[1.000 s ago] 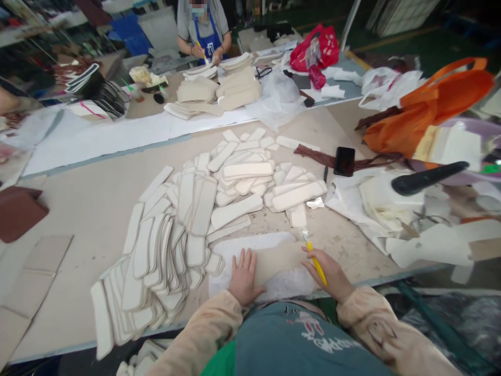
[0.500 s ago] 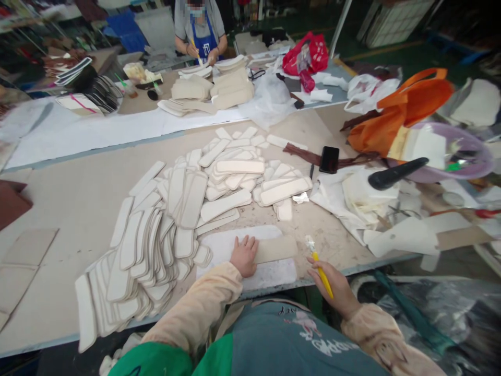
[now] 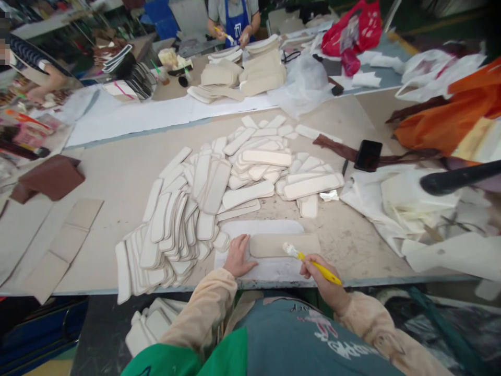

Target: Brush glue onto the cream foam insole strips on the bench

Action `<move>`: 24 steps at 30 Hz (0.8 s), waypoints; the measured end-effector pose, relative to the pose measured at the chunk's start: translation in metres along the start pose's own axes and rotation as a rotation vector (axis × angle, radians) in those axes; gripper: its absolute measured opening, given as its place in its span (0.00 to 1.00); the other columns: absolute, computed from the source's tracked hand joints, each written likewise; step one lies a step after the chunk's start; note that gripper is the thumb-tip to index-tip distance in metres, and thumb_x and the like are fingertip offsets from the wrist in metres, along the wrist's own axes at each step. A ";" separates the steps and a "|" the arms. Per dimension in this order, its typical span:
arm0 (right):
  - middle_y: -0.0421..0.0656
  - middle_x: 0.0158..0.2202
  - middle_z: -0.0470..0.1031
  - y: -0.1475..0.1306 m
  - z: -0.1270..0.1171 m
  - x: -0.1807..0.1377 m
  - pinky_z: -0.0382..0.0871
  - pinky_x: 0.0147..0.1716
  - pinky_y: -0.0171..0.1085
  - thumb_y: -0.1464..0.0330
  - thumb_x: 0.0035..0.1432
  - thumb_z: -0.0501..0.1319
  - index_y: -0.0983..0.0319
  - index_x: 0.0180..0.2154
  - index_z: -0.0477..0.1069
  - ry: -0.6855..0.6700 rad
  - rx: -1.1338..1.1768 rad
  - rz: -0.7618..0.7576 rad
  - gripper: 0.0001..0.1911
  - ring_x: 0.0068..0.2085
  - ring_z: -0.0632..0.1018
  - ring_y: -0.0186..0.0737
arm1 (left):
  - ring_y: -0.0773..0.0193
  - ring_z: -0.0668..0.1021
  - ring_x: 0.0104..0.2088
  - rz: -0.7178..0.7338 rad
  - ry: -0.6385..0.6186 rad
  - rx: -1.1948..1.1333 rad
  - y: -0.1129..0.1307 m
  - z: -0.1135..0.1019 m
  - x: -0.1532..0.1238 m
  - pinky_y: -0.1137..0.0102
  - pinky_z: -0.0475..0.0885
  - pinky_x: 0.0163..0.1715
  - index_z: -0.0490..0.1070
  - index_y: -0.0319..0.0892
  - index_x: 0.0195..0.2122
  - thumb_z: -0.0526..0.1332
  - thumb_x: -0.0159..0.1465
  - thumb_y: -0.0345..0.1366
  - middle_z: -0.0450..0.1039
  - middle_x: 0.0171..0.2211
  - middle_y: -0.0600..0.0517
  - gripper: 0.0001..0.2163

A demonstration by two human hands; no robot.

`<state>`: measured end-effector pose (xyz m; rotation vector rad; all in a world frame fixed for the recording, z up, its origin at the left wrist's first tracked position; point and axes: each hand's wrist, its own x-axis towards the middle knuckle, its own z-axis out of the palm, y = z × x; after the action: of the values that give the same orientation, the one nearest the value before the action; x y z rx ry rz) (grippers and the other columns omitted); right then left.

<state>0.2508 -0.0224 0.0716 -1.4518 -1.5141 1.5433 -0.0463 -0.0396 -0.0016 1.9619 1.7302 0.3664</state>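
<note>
Yellow brush (image 3: pixel 324 271), clamped in my right grip (image 3: pixel 324 283), has come over the beige strip (image 3: pixel 272 246), within working reach; left grip (image 3: pixel 237 257) apart.

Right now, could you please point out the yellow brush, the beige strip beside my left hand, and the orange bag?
Yellow brush (image 3: pixel 325 272): head view, on its handle.
Beige strip (image 3: pixel 273 246): head view, middle of its top face.
Orange bag (image 3: pixel 440 122): head view, on its side.
</note>
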 end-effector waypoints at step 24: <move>0.37 0.25 0.72 0.011 0.072 0.046 0.67 0.30 0.32 0.58 0.61 0.51 0.59 0.35 0.66 -0.115 -0.053 0.017 0.12 0.27 0.73 0.34 | 0.47 0.65 0.54 0.070 0.057 -0.052 -0.004 0.010 0.016 0.52 0.58 0.53 0.62 0.42 0.52 0.66 0.47 0.45 0.64 0.52 0.42 0.31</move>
<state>0.1758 -0.0090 0.0322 -1.4306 -1.6231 1.6332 -0.0424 -0.0258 -0.0142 1.9970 1.6724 0.4912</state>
